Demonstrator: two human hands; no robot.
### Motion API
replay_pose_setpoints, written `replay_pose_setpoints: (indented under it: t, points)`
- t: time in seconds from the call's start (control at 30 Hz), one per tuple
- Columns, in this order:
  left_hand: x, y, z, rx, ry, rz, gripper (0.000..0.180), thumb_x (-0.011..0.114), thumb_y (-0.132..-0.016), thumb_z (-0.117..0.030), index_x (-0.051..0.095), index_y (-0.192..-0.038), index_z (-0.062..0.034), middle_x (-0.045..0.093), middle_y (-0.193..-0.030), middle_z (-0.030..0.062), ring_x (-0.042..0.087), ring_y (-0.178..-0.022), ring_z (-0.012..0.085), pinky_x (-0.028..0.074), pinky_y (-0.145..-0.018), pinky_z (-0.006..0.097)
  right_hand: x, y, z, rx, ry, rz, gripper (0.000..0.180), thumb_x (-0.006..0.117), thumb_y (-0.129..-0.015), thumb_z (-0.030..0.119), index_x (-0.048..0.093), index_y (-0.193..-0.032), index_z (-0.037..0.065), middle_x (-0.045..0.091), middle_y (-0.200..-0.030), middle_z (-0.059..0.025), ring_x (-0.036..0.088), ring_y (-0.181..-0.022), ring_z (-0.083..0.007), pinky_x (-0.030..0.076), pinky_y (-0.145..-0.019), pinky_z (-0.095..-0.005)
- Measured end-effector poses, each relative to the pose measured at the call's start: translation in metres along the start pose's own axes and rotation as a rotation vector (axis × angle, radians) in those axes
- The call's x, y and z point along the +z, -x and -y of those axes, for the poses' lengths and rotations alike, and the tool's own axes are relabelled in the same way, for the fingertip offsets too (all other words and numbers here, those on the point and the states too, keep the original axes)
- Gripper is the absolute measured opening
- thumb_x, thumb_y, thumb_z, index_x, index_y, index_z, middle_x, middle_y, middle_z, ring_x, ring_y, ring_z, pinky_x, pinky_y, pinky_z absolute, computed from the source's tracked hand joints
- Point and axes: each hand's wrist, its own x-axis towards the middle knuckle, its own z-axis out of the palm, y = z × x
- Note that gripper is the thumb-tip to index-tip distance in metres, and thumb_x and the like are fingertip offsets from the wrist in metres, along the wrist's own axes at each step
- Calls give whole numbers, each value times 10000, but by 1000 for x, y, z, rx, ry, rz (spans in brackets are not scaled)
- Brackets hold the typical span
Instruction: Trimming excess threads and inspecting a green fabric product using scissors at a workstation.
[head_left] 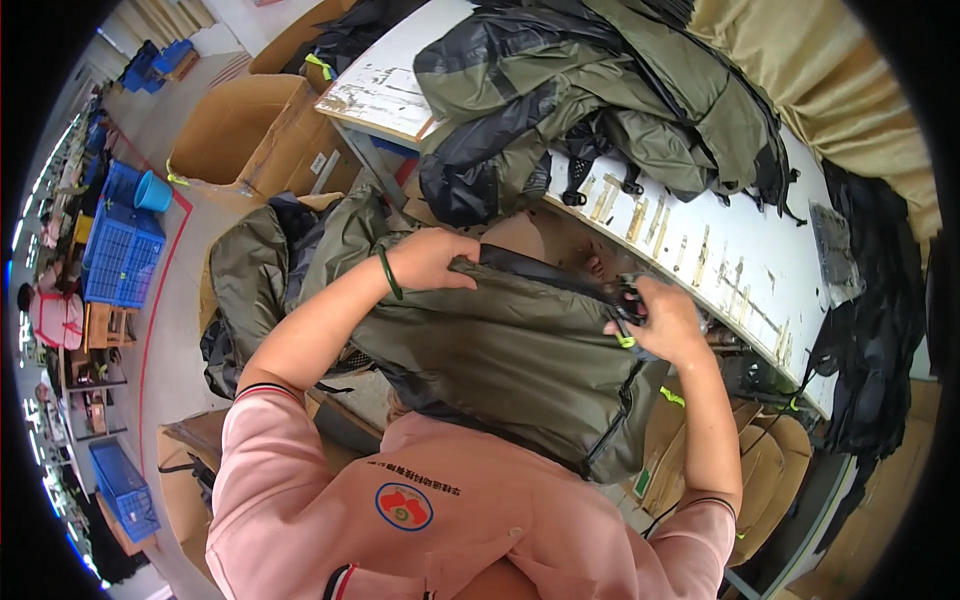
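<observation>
A large olive-green fabric bag (pixel 500 345) with black trim lies spread across my lap. My left hand (pixel 435 262) is closed on its upper edge, near the dark band, with the thumb on top of the cloth. At the bag's upper right corner, my right hand (pixel 668 320) pinches a black part of the edge. A small yellow-green tab (pixel 626 341) hangs just below those fingers, slightly blurred. A black strap (pixel 618 410) runs down the bag's right side. More olive and black cloth (pixel 250 265) bunches to the left of my left arm.
Ahead stands a worn white table (pixel 690 245) heaped with olive and black bags (pixel 600 100). Cardboard boxes (pixel 245 135) sit at the far left and by my right elbow (pixel 775 470). Blue crates (pixel 125 240) line the left side. Black cloth (pixel 875 300) hangs at the right.
</observation>
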Motion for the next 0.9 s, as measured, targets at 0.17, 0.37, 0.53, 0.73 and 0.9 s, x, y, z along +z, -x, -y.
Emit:
replay_pose_setpoints:
  t: [0.17, 0.37, 0.53, 0.73, 0.9]
  points:
    - [11, 11, -1, 127, -52, -133, 269, 744, -748, -259, 568, -862, -90, 609, -770, 99, 588, -756, 333, 441, -673, 411, 21, -33, 22, -215, 93, 145, 575, 768, -635, 531, 600, -884, 41, 640, -813, -162, 616, -821, -338, 444, -756, -407]
    - [10, 17, 0, 139, -83, -156, 318, 748, -741, -278, 562, -912, -84, 642, -798, 111, 616, -773, 342, 457, -660, 442, 30, -51, 37, -281, 69, 197, 558, 765, -642, 520, 614, -904, 51, 635, -798, -157, 612, -825, -328, 448, -771, -397]
    - [13, 19, 5, 117, -55, -167, 305, 743, -755, -304, 566, -898, -101, 612, -754, 86, 590, -750, 325, 436, -702, 408, 22, -57, 61, -247, 109, 255, 534, 773, -636, 501, 619, -868, 46, 629, -800, -152, 605, -808, -327, 459, -768, -403]
    - [13, 20, 7, 128, -56, -191, 320, 747, -741, -284, 569, -911, -80, 639, -781, 120, 617, -756, 345, 458, -649, 448, 31, -56, 56, -235, 98, 220, 517, 784, -634, 494, 628, -838, 46, 626, -753, -164, 611, -777, -361, 473, -742, -433]
    - [15, 21, 8, 120, -57, -211, 320, 749, -740, -287, 570, -913, -86, 648, -797, 116, 622, -758, 340, 460, -650, 447, 31, -55, 57, -206, 106, 224, 521, 785, -633, 500, 632, -836, 45, 628, -744, -163, 612, -770, -370, 470, -747, -437]
